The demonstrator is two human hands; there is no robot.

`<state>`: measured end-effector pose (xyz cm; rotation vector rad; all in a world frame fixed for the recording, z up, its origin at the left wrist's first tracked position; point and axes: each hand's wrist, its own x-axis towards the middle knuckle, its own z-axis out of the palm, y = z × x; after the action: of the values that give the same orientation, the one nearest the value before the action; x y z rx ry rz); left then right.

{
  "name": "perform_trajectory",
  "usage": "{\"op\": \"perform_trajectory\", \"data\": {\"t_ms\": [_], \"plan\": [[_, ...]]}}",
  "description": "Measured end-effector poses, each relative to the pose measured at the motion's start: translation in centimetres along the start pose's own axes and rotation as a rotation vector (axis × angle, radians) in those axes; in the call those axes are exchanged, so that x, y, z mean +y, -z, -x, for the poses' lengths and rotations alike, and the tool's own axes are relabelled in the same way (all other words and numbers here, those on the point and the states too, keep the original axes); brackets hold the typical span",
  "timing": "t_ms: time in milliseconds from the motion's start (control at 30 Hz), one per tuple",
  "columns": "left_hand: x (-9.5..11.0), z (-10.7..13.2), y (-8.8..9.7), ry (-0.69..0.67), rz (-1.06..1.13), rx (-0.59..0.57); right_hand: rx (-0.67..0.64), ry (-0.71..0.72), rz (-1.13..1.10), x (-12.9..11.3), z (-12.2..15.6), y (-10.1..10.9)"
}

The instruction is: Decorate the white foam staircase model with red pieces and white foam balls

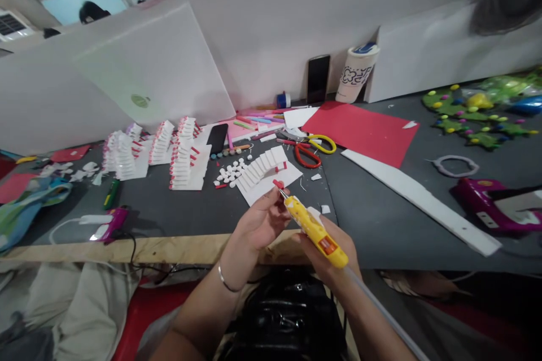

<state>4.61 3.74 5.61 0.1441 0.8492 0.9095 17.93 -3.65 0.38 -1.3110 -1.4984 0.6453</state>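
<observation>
A yellow hot glue gun [311, 228] is gripped in my right hand [339, 245], with a long clear glue stick [387, 316] trailing out of its back. Its metal tip is at a small red piece [278, 184] pinched between the fingers of my left hand [265, 217]. Just beyond my hands, a curved white stair-like paper model [265, 166] with small red posts lies on a white card [271, 186]. Small white discs [231, 172] are heaped to its left.
Several finished-looking white and red stair models [186, 166] stand at left. Red-handled scissors [307, 155], red paper [364, 130], a white foam strip [423, 203], a purple power strip [486, 206] and a paper cup [355, 73] lie or stand at right. A phone [318, 78] leans against the partition.
</observation>
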Motion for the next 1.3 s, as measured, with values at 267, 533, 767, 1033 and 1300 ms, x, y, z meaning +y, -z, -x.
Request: {"op": "perform_trajectory", "data": {"t_ms": [267,533,767,1033,1300], "plan": [[0.0,-0.4,0.7,0.003,0.003,0.015,0.047,-0.039,0.051,0.3,0.3,0.1],[0.0,-0.2,0.3,0.032,0.028,0.051,0.048,-0.001,0.073,0.9,0.3,-0.2],[-0.1,-0.2,0.9,0.020,0.036,0.036,0.028,-0.012,0.092,0.4,0.1,0.2],[0.1,-0.1,1.2,-0.014,0.050,0.031,0.020,-0.009,0.073,1.1,0.4,-0.4],[0.0,-0.3,2.6,-0.134,0.022,-0.034,-0.047,-0.040,0.097,0.8,0.7,0.5]]}}
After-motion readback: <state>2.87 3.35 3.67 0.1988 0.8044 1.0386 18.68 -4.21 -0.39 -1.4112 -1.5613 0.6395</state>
